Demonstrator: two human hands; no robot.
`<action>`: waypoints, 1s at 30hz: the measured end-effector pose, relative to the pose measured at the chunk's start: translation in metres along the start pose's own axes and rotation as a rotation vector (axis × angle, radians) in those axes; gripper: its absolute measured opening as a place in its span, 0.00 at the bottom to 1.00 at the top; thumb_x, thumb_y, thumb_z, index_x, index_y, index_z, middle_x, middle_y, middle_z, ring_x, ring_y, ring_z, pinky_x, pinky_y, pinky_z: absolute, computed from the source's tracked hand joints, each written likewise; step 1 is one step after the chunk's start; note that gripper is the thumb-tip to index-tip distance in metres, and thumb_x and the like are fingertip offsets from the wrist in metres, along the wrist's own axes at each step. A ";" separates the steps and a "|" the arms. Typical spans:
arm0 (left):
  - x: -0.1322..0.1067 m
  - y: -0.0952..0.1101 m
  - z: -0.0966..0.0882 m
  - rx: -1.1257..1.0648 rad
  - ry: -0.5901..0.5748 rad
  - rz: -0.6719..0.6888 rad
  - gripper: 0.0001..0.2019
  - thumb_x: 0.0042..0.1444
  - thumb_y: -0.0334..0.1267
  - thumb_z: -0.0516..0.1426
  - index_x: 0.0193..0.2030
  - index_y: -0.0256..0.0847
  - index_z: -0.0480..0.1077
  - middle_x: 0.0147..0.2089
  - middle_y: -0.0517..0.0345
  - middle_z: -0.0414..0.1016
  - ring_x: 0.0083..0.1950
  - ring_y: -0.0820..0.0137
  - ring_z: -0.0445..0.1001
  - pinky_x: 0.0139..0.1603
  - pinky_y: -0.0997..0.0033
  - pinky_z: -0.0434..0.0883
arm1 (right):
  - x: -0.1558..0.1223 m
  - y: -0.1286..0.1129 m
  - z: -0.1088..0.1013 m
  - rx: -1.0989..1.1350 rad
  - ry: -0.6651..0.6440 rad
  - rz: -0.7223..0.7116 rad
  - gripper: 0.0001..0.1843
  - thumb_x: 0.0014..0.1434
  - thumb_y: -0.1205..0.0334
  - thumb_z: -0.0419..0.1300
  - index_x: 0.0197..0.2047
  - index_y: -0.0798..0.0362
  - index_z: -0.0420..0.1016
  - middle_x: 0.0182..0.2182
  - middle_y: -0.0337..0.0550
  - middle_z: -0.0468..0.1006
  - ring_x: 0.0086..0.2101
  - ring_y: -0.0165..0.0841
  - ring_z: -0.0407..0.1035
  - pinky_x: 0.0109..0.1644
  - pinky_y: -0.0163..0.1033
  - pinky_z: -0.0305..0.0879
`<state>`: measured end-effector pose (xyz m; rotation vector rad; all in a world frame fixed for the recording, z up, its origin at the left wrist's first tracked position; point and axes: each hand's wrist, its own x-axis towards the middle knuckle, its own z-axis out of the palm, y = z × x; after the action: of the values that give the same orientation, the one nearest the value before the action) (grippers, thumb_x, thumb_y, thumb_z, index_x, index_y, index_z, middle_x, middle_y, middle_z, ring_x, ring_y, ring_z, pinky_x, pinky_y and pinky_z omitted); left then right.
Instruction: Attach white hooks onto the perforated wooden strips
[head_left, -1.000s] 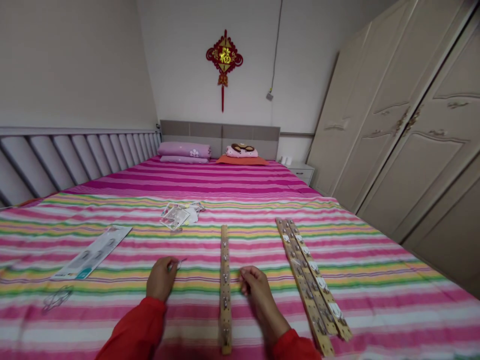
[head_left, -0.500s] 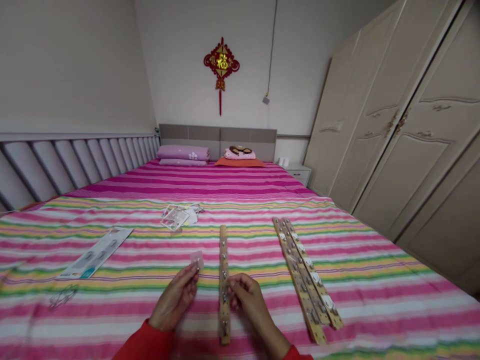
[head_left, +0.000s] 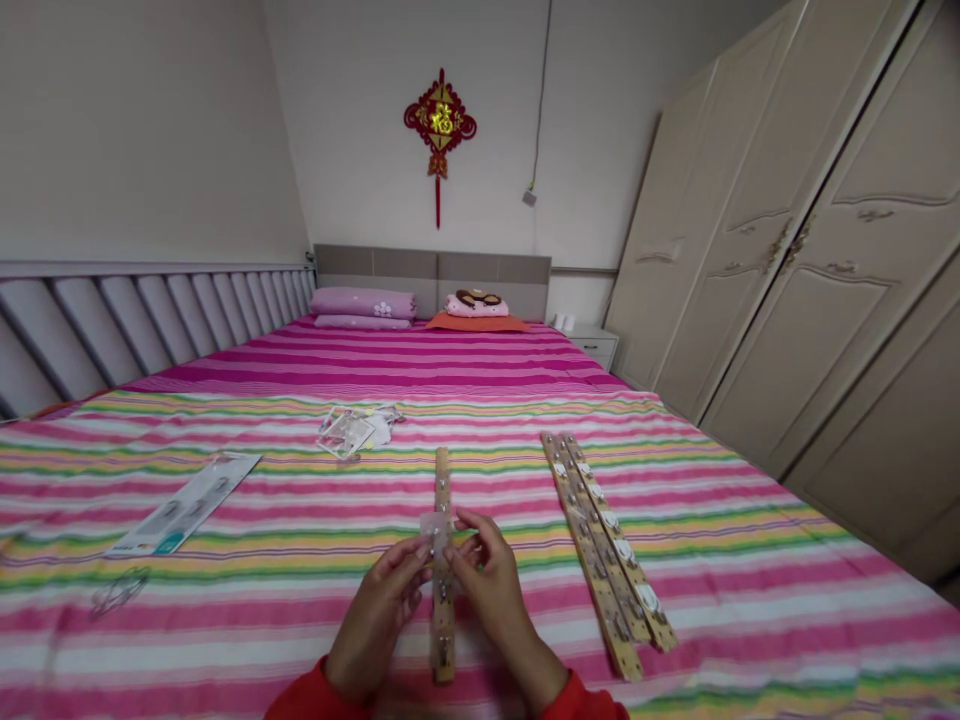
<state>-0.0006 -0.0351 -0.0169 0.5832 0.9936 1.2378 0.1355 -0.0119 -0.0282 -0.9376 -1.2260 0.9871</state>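
Together, your left hand (head_left: 381, 612) and right hand (head_left: 491, 590) pinch a small clear plastic piece (head_left: 435, 527) between their fingertips, held just above the wooden strip (head_left: 442, 478) lying on the striped bedspread (head_left: 262, 560).

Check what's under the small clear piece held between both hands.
Below the clear piece: a wooden strip with hooks, on the striped bedspread. The left hand and right hand hide its middle stretch.
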 end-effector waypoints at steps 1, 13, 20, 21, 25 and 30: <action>0.000 0.000 0.000 0.023 -0.003 0.010 0.16 0.43 0.42 0.67 0.39 0.42 0.75 0.36 0.60 0.77 0.33 0.78 0.72 0.32 0.82 0.66 | -0.001 -0.001 0.000 -0.051 -0.005 -0.064 0.24 0.47 0.69 0.62 0.49 0.48 0.73 0.41 0.44 0.73 0.30 0.31 0.67 0.31 0.35 0.66; -0.004 -0.007 0.006 0.226 -0.021 0.053 0.20 0.32 0.46 0.69 0.34 0.39 0.75 0.25 0.62 0.73 0.24 0.79 0.64 0.24 0.79 0.58 | -0.004 -0.026 -0.015 -0.201 -0.266 -0.323 0.13 0.54 0.68 0.60 0.39 0.44 0.81 0.56 0.45 0.66 0.55 0.40 0.61 0.58 0.46 0.58; -0.016 -0.004 0.014 0.279 -0.035 0.079 0.20 0.36 0.46 0.67 0.37 0.38 0.75 0.24 0.61 0.71 0.25 0.76 0.64 0.25 0.78 0.58 | 0.008 -0.024 -0.010 0.215 -0.103 0.148 0.08 0.46 0.62 0.65 0.33 0.50 0.80 0.30 0.40 0.78 0.30 0.32 0.70 0.33 0.35 0.63; -0.016 -0.004 0.015 0.273 -0.034 0.079 0.20 0.37 0.46 0.67 0.37 0.38 0.75 0.24 0.61 0.71 0.25 0.76 0.63 0.25 0.78 0.57 | 0.008 -0.023 -0.010 0.266 -0.090 0.208 0.09 0.45 0.62 0.66 0.33 0.51 0.80 0.27 0.38 0.78 0.28 0.31 0.69 0.32 0.34 0.63; -0.014 -0.006 0.014 0.262 -0.055 0.071 0.18 0.38 0.46 0.66 0.36 0.37 0.75 0.24 0.61 0.70 0.24 0.76 0.63 0.24 0.77 0.57 | 0.009 -0.019 -0.009 0.344 -0.072 0.332 0.10 0.42 0.61 0.67 0.31 0.52 0.81 0.23 0.37 0.77 0.24 0.29 0.66 0.30 0.34 0.60; -0.006 0.008 0.011 0.413 -0.041 0.141 0.16 0.39 0.46 0.65 0.34 0.38 0.77 0.26 0.58 0.74 0.25 0.74 0.65 0.27 0.75 0.60 | 0.015 -0.015 -0.016 0.294 -0.099 0.374 0.11 0.41 0.61 0.65 0.30 0.53 0.82 0.23 0.39 0.78 0.25 0.30 0.67 0.31 0.35 0.61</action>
<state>0.0052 -0.0376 -0.0033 1.0102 1.1994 1.1423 0.1534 -0.0026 -0.0114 -0.9075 -0.9675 1.4820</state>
